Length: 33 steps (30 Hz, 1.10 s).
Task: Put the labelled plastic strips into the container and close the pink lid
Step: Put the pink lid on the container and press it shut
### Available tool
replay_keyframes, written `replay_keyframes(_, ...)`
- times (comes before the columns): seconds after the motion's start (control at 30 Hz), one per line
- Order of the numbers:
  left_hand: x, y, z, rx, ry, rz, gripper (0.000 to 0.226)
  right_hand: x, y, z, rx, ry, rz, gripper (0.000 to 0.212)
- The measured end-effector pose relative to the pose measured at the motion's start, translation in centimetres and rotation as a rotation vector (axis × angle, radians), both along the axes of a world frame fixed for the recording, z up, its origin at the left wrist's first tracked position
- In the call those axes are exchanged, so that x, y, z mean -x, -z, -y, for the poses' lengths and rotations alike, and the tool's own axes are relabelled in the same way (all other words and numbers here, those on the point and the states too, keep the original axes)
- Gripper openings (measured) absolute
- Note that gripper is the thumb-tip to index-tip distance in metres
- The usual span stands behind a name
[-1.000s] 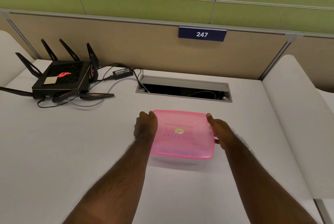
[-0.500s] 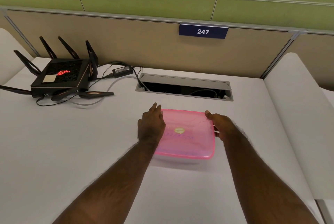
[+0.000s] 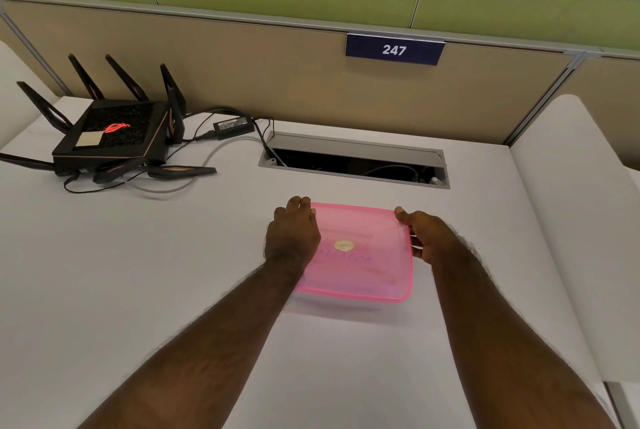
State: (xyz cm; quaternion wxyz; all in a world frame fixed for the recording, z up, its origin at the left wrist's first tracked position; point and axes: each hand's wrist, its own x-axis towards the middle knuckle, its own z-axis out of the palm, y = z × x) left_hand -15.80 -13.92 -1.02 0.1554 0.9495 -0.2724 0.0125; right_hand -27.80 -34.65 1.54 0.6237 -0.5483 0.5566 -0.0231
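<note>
A translucent pink lid (image 3: 363,262) with a round gold sticker lies flat on top of a clear container (image 3: 346,305), of which only a thin strip shows under the lid's front edge. My left hand (image 3: 292,233) rests palm down on the lid's left side, fingers curled over its far left corner. My right hand (image 3: 424,233) grips the lid's right edge near the far right corner. Faint lines show through the lid; I cannot tell whether they are the labelled strips.
A black router (image 3: 107,134) with several antennas, its cables and a power brick (image 3: 233,124) sit at the back left of the white desk (image 3: 138,273). An open cable slot (image 3: 353,160) lies just behind the container. White dividers (image 3: 568,221) flank the desk.
My left hand moved from the lid's left edge up onto its top and toward the far left corner. My right hand slid a little toward the far right corner. The lid stayed in place.
</note>
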Motion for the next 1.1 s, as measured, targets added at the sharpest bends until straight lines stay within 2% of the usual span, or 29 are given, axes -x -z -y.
replay_keyframes(0.43, -0.6, -0.1, 0.2, 0.056, 0.036, 0.014, 0.039, 0.4, -0.3, -0.3, 0.016, -0.005, 0.007, 0.041)
replay_keyframes(0.6, -0.8, -0.1, 0.2, 0.096, 0.027, -0.067, 0.042, 1.1, 0.1, -1.3, 0.106, -0.016, 0.027, 0.042)
replay_keyframes(0.73, -2.1, -0.8, -0.2, 0.215, 0.026, -0.299, 0.048, 2.6, -0.5, -2.6, 0.151, -0.111, 0.075, 0.043)
replay_keyframes(0.83, -3.1, -1.6, -2.3, 0.297, -0.120, -0.477, 0.051, 5.5, -1.0, -3.3, 0.059, -0.224, 0.125, 0.044)
replay_keyframes(0.97, -1.3, -2.2, -7.3, 0.460, -0.250, -1.022, 0.041, 9.1, -0.1, -4.5, -0.104, -0.255, 0.115, 0.049)
replay_keyframes(1.1, 0.3, -1.7, -10.5, 0.572, -0.300, -1.330, 0.030, 10.5, 0.8, -5.5, -0.175, -0.140, 0.163, 0.042)
